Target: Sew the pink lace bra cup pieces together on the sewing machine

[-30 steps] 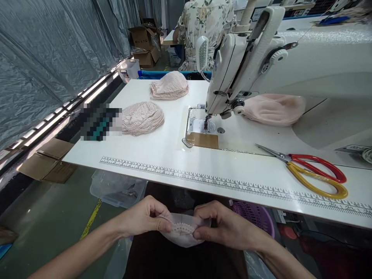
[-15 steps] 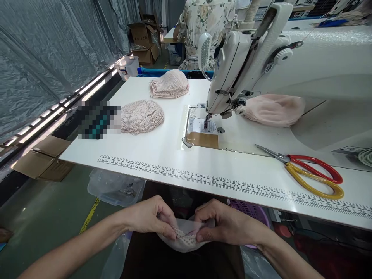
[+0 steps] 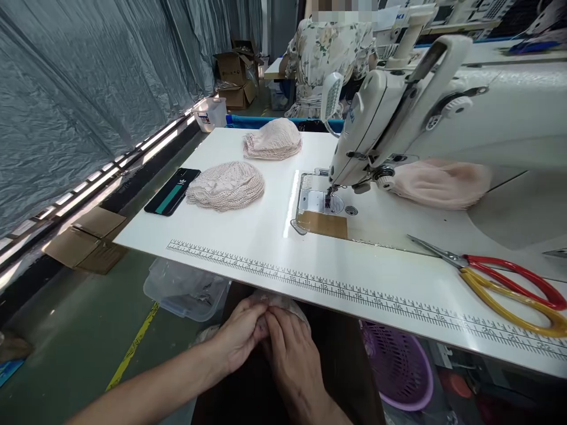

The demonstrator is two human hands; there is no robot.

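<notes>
Just below the table's front edge, my two hands meet over my lap at a sheer pale fabric piece (image 3: pixel 290 305). My left hand (image 3: pixel 243 333) is closed, thumb and fingers pinching the cloth. Right beside it, my right hand (image 3: pixel 295 348) has its fingers bent together over the same fabric, back of the hand upward. Most of the piece is hidden behind the fingers; only a rounded edge shows beyond them. On the table lie two stacks of pale pink lace pieces, a nearer stack (image 3: pixel 225 186) and a farther stack (image 3: pixel 272 140).
A white sewing machine (image 3: pixel 376 124) stands at the right, pink fabric (image 3: pixel 443 183) under its arm. Red-and-yellow scissors (image 3: pixel 500 283) lie near the ruler-marked front edge. A dark phone (image 3: pixel 172 192) rests at left. Below are a clear bin (image 3: pixel 186 289) and purple basket (image 3: pixel 398 366).
My hands have come together and moved left and slightly up, turning the fabric, which is now mostly covered. The lace trim seen between them before is hidden. The view has shifted.
</notes>
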